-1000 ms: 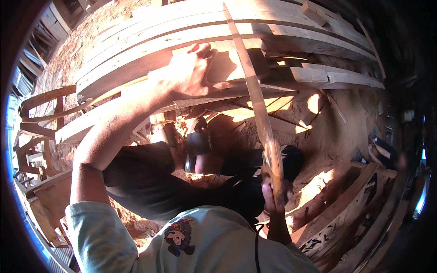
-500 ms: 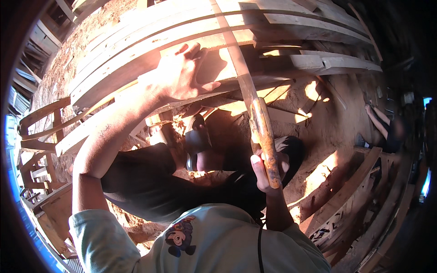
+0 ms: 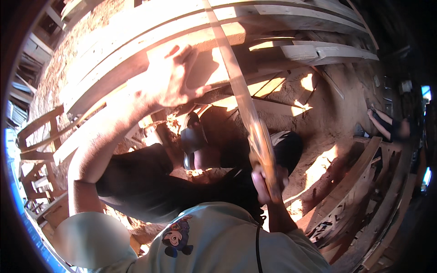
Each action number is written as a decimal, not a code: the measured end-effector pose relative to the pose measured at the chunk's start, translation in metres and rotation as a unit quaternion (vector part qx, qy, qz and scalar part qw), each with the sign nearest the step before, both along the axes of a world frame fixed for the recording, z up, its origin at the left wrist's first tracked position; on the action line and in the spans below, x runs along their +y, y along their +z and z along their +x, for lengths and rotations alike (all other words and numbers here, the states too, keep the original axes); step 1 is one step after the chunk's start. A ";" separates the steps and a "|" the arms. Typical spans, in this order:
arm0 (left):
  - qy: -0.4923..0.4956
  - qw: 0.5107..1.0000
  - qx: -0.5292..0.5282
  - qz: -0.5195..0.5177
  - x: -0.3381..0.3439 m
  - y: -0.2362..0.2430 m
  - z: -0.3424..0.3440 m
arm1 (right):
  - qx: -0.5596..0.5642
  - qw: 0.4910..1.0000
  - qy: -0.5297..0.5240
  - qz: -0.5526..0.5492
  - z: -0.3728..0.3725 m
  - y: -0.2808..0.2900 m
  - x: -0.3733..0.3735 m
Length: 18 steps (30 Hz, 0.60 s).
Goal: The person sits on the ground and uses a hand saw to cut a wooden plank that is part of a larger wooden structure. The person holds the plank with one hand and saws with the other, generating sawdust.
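Note:
My right hand [image 3: 265,183] is wrapped round the worn wooden handle of a hand saw [image 3: 235,78]. Its long blade slants away from me, up and slightly left, across the timber. Flat on a sunlit wooden beam [image 3: 205,42] just left of the blade rests my left hand [image 3: 175,78], its fingers spread and thumb pointing toward the saw. Glare washes out part of the beam and of that hand. Motion blurs the saw handle, and the blade's far end runs out at the top edge of the picture.
Several long planks [image 3: 296,20] lie side by side beyond the beam. My foot [image 3: 193,134] is below it, among wood scraps. A wooden frame [image 3: 41,129] stands at the left, more boards [image 3: 348,182] at the right. Another person [image 3: 387,125] is at the far right.
The saw and my right hand have shifted slightly down toward me, and the handle is now blurred. My left hand stays on the beam; the whole view has drifted a little.

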<state>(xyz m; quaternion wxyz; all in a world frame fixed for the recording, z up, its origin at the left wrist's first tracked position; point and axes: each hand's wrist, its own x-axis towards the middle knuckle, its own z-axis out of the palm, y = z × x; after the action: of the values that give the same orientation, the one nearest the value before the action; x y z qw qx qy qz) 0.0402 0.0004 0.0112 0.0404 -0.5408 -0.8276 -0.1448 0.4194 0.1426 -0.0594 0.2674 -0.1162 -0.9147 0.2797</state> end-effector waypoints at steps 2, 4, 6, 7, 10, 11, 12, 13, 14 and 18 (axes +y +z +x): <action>0.007 1.000 0.020 0.011 -0.012 0.004 0.002 | 0.157 0.963 0.069 0.209 -0.077 0.026 -0.005; -0.011 1.000 0.001 0.012 0.007 -0.002 0.001 | 0.111 0.971 0.067 0.201 -0.085 0.028 0.002; 0.025 1.000 -0.003 -0.015 -0.001 0.000 0.001 | 0.126 0.964 0.063 0.226 -0.079 0.012 0.002; 0.033 0.999 0.027 -0.018 -0.012 0.002 0.000 | 0.128 0.958 0.059 0.251 -0.065 -0.002 -0.002; 0.000 0.998 0.070 0.000 -0.001 -0.012 0.002 | 0.088 0.986 0.073 0.123 -0.001 -0.053 -0.002; -0.006 0.997 0.074 -0.009 -0.003 -0.006 0.009 | 0.065 0.987 0.089 0.119 0.014 -0.065 -0.004; -0.022 0.999 0.036 -0.002 0.001 -0.002 0.011 | 0.082 0.988 0.086 0.100 0.019 -0.070 -0.009; -0.014 0.999 0.042 0.002 0.003 -0.005 0.014 | 0.093 0.989 0.089 0.078 0.022 -0.075 -0.008; -0.004 0.999 0.053 0.006 0.003 -0.008 0.014 | 0.105 0.989 0.093 0.055 0.018 -0.072 -0.009; 0.010 0.999 0.044 -0.015 0.007 -0.006 0.011 | 0.063 0.995 0.080 -0.025 -0.011 -0.034 0.000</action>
<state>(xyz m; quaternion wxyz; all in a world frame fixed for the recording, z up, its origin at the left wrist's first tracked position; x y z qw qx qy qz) 0.0514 0.0075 0.0056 0.0703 -0.5385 -0.8328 -0.1077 0.4084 0.1423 -0.0937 0.2979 -0.0319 -0.8952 0.3301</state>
